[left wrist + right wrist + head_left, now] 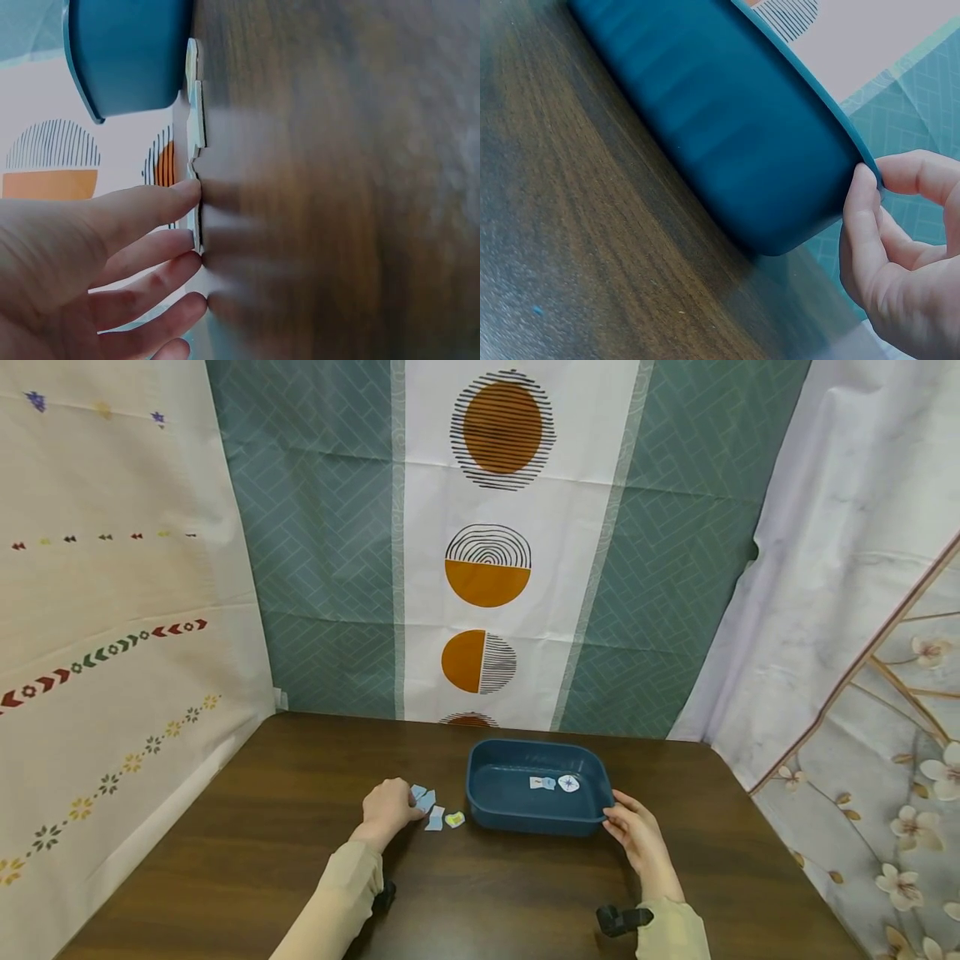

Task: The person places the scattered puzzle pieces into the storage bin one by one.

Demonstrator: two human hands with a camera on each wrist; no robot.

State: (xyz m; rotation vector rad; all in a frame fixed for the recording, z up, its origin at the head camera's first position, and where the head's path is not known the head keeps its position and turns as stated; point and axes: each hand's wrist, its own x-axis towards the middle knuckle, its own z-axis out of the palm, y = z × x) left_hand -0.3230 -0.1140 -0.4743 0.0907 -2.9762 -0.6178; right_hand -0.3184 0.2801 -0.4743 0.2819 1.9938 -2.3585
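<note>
My left hand (387, 812) is down at the table with thumb and fingertips on a flat light-blue cardboard piece (196, 217), pinching it at its edges. Beside that hand lie another light-blue piece (426, 801), a white-and-blue piece (436, 819) and a piece with a yellow-green patch (454, 819). To their right stands a dark blue rectangular bin (525, 821). Inside it are a white piece with a compass-like star (568, 783) and a smaller white-and-blue bit (542, 783). My right hand (636, 835) grips the bin's near right corner, thumb and forefinger on its rim (866, 161).
A dark brown wooden table (495, 893) carries everything. A patterned green-and-white curtain (322, 568) hangs behind its far edge, with printed cloths (127, 635) at the left and right sides. Each wrist wears a black strap (624, 920).
</note>
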